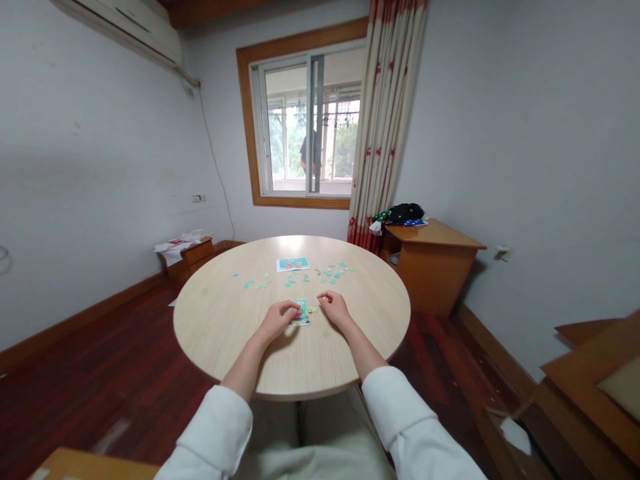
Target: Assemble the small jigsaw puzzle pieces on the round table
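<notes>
A partly joined jigsaw puzzle (302, 320) in teal, purple and yellow lies flat on the round table (220, 333) in front of me. My left hand (278, 320) rests at its left edge, thumb and fingers drawn together over the joined pieces. Just right of it is my right hand (334, 308), with its fingers curled into a pinch; whatever is between the fingertips is too small to make out. A small yellowish puzzle piece (313, 310) lies between the hands. Beyond them, loose teal puzzle pieces (331, 273) are scattered across the table.
A picture sheet (293, 265) lies past the loose pieces. Behind the table on the right stands a wooden desk (440, 260) with dark cloth (406, 214) on top. A low cabinet (197, 254) with papers is at the left, and wooden furniture (595, 380) at the lower right.
</notes>
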Available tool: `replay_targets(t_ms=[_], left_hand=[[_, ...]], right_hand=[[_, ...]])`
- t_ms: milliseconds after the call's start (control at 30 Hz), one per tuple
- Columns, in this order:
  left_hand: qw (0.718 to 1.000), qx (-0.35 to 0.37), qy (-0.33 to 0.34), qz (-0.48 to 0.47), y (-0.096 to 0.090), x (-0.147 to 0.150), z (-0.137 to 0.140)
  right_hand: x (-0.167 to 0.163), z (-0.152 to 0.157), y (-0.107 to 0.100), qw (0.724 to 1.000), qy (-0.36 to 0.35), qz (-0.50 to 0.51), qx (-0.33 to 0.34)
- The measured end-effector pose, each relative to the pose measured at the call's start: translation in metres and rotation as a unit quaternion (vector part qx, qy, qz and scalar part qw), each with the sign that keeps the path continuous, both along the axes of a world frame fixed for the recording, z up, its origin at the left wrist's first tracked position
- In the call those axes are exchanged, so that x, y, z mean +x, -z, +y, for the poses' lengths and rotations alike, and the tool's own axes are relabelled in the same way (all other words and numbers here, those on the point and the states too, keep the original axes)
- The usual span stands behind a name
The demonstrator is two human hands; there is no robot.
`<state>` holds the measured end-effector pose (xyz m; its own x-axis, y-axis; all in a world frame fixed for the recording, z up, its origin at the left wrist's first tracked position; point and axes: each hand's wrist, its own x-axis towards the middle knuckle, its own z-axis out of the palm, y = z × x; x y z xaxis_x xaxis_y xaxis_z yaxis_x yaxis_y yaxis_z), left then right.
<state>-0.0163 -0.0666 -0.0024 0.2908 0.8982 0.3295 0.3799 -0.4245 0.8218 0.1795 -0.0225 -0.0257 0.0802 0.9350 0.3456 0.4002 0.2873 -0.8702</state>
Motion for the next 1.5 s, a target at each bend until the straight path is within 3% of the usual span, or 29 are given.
replay_targets(t_ms=[167,300,567,967,1500], left_hand=[[0.969,0.052,0.046,0.236,0.003,0.006,-0.008],[0.945,0.048,0.031,0.322,0.0,0.009,-0.014],[0.943,0.056,-0.054,0.323,0.001,0.009,-0.01],[0.951,0.06,-0.107,0.283,0.003,0.006,-0.005],[0.919,0.032,-0.204,0.336,0.003,0.006,-0.006]], right_hand=[[0.0,0.001,0.001,1.0,-0.007,0.002,0.006],[0.0,0.002,0.001,1.0,-0.009,-0.001,0.006],[-0.001,0.0,0.001,1.0,-0.006,-0.005,-0.006],[-0.001,-0.003,-0.001,0.999,0.002,-0.044,0.001],[-0.001,-0.008,-0.006,0.999,-0.005,-0.038,-0.002]])
